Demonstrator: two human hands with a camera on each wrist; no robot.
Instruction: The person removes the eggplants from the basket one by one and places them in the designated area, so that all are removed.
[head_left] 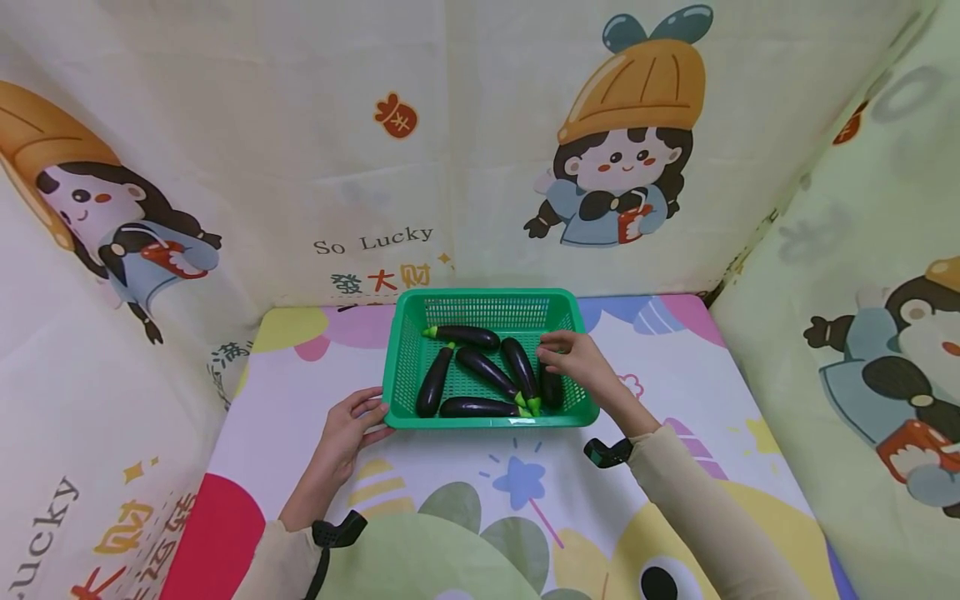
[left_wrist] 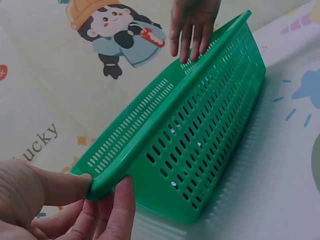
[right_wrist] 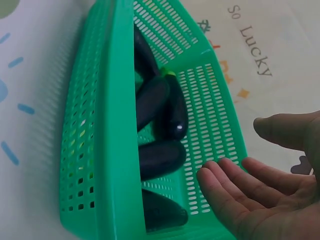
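Eggplant point(head_left: 552, 390) partly hidden behind right grip point(head_left: 576, 358).

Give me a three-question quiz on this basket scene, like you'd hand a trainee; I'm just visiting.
1. How many eggplants lie in the green basket?
2. True or false: the right-hand fingers are curled round an eggplant.
3. What do the left-hand fingers pinch?
A) an eggplant stem
B) the basket's rim
C) the table cover

Key:
1. Six.
2. False; the right wrist view shows the right-hand fingers extended, holding nothing.
3. B.
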